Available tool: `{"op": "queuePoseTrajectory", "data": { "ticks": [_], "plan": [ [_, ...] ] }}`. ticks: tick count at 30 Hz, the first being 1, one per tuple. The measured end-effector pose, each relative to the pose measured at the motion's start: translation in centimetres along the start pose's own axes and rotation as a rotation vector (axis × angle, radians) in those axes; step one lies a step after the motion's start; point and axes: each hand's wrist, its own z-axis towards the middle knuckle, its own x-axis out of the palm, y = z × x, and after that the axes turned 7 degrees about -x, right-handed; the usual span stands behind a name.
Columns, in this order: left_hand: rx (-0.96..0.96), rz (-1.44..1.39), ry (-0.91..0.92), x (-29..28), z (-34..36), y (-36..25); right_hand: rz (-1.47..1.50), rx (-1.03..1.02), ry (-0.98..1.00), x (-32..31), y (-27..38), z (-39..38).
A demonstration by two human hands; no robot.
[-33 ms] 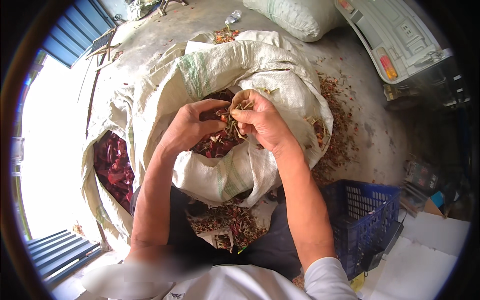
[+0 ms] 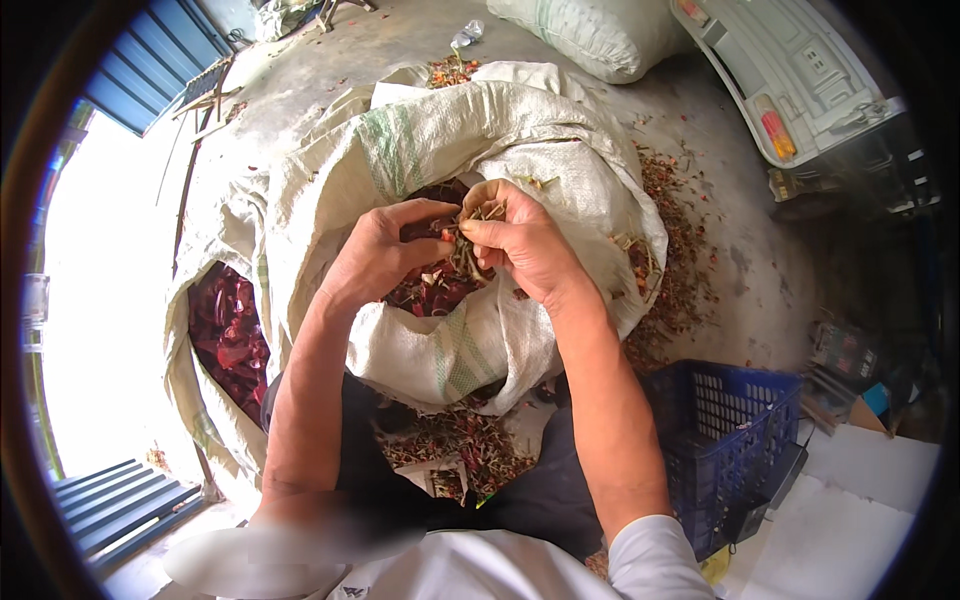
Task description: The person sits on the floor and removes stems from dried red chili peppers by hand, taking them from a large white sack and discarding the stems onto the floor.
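Over the mouth of a large white woven sack (image 2: 590, 115), my right hand (image 2: 520, 240) pinches a small bunch of dry stems (image 2: 465, 262) between thumb and bent fingers. My left hand (image 2: 385, 245) is curved beside the bunch, thumb and forefinger apart, with the fingertips close to the stems. A small orange-red bit (image 2: 447, 236) shows near the left thumb. Below both hands, dark red dried pods (image 2: 430, 295), apparently chillies, lie inside the sack with pale scraps among them. The tips of several right-hand fingers are hidden.
Another open sack of glossy red pods (image 2: 228, 335) stands at the left. A blue plastic crate (image 2: 740, 400) is at my right knee. Stems and red scraps (image 2: 675, 240) litter the floor. A full white sack (image 2: 590, 35) and a vehicle's rear panel (image 2: 790, 70) stand at the far right.
Both hands stay nearly in place. The stems hanging below my right hand sit slightly differently, and fewer pale stems show over the red pods beneath my left hand.
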Motion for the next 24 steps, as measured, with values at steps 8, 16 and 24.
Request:
{"op": "queuePoseTrajectory", "data": {
  "ticks": [8, 16, 24],
  "plan": [
    [-0.185, 0.032, -0.073, -0.6, 0.2, 0.3, -0.855, -0.031, 0.018, 0.2, 0.5, 0.2],
    [0.060, 0.102, -0.167, -0.7, 0.3, 1.0, -0.380, 0.076, 0.018, 1.3, 0.4, 0.4],
    [0.013, 0.032, -0.246, -1.1, -0.2, -0.1, -1.150, -0.389, -0.177, 0.9, -0.4, 0.3]
  ]
}}
